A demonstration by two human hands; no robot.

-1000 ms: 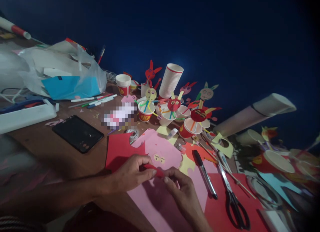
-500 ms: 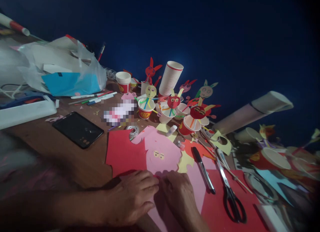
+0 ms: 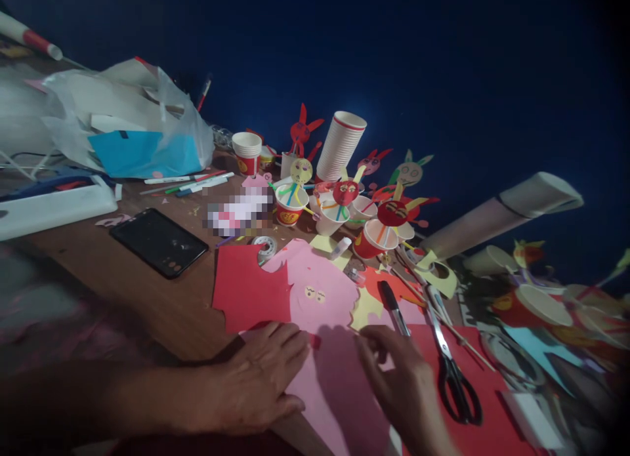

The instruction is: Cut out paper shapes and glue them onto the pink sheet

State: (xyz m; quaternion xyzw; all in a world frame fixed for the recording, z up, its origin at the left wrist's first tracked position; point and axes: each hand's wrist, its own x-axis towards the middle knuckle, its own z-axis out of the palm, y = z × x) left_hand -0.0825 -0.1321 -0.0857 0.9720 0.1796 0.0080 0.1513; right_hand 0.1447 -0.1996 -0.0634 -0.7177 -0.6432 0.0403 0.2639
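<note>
My left hand (image 3: 266,380) lies flat, fingers stretched out, on a pink paper sheet (image 3: 325,393). A small red paper piece (image 3: 314,341) shows at its fingertips. My right hand (image 3: 403,377) is over the sheet's right side, fingers loosely bent and apart, with nothing visible in them. Just beyond it lies a black-and-silver marker (image 3: 394,305). Scissors (image 3: 455,384) with black handles lie on a red sheet (image 3: 487,403) to its right. Ahead, two paper eyes (image 3: 315,294) rest on cut pink paper (image 3: 305,262) beside another red sheet (image 3: 251,285).
Paper cups with paper-faced figures (image 3: 344,193) stand at the back beside a tall cup stack (image 3: 342,144). A phone (image 3: 160,241), pens (image 3: 197,182) and a plastic bag (image 3: 182,131) are leftward. A glue stick (image 3: 340,248) and tape roll (image 3: 266,249) lie ahead; a rolled tube (image 3: 512,207) is rightward.
My right hand has moved away to the right from my left hand, and its fingers have loosened. The red piece is now uncovered. My left hand stays nearly in place.
</note>
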